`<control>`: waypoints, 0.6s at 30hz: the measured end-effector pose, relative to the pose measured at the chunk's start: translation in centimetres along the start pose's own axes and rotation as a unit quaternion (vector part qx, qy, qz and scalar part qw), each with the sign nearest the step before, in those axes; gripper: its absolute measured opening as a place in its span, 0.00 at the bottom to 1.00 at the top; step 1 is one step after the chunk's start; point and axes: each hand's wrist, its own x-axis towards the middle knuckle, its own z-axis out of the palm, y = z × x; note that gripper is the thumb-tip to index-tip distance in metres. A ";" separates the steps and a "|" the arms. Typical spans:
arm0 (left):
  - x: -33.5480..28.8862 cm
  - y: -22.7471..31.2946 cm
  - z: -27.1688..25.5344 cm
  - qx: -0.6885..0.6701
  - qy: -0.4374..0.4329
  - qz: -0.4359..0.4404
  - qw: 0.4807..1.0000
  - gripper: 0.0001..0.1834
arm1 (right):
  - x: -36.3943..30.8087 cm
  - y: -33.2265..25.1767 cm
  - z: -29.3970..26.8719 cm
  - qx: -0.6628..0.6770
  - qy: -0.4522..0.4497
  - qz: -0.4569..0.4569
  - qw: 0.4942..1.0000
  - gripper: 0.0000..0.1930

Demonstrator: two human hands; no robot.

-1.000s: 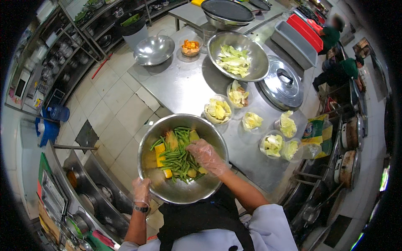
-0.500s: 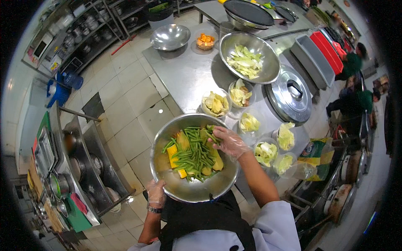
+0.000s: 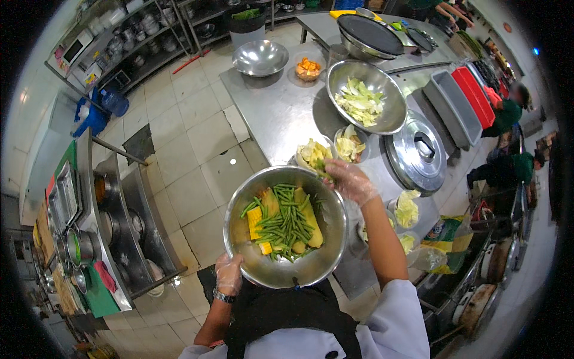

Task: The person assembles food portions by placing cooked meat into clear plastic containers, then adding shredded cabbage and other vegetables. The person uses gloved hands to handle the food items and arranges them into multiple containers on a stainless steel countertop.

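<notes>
My gloved left hand [image 3: 229,275] grips the near-left rim of a big steel bowl [image 3: 333,233], held close in front of my apron. Inside lie cut green beans [image 3: 286,224], pieces of yellow corn [image 3: 255,222] and long pale yellow-green vegetable pieces [image 3: 309,218]. Above the bowl's far-right rim, my gloved right hand [image 3: 354,182] is closed on a small bunch of green beans [image 3: 323,170]. The bunch hangs by the near edge of a clear cup of cabbage [image 3: 313,152]. My right hand and forearm partly hide other cups.
Another cabbage cup [image 3: 348,145], a steel bowl of cabbage [image 3: 396,110], a large pot lid [image 3: 417,152] and an orange-cube cup [image 3: 308,69] stand on the steel table [image 3: 263,107]. At the far right are people [image 3: 508,110]. A shelved steel counter [image 3: 140,239] is on the left.
My right hand has lifted out of the bowl with a bunch of green beans and moved up and right to the cabbage cup. My left hand still holds the rim.
</notes>
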 end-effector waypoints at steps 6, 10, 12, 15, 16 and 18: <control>0.0 1.3 0.4 -0.169 0.021 -0.144 0.975 0.07 | 6.0 -2.7 -2.0 -0.284 0.065 -0.032 0.956 0.19; -0.1 2.4 0.3 -0.145 0.010 -0.128 0.981 0.08 | 8.8 -2.6 -4.6 -0.308 0.081 -0.060 0.946 0.19; -0.2 2.4 0.4 -0.172 0.016 -0.131 0.976 0.08 | 8.9 -2.9 -3.9 -0.281 0.082 -0.068 0.954 0.18; 0.1 1.1 0.0 -0.133 -0.003 -0.100 0.986 0.08 | 9.2 -2.9 -4.7 -0.308 0.080 -0.109 0.942 0.18; 0.1 0.8 0.2 -0.141 -0.002 -0.106 0.984 0.08 | 9.3 -2.9 -5.3 -0.328 0.078 -0.127 0.933 0.18; 0.0 1.9 0.2 -0.157 0.008 -0.121 0.980 0.08 | 9.0 -3.3 -4.9 -0.261 0.088 -0.131 0.952 0.18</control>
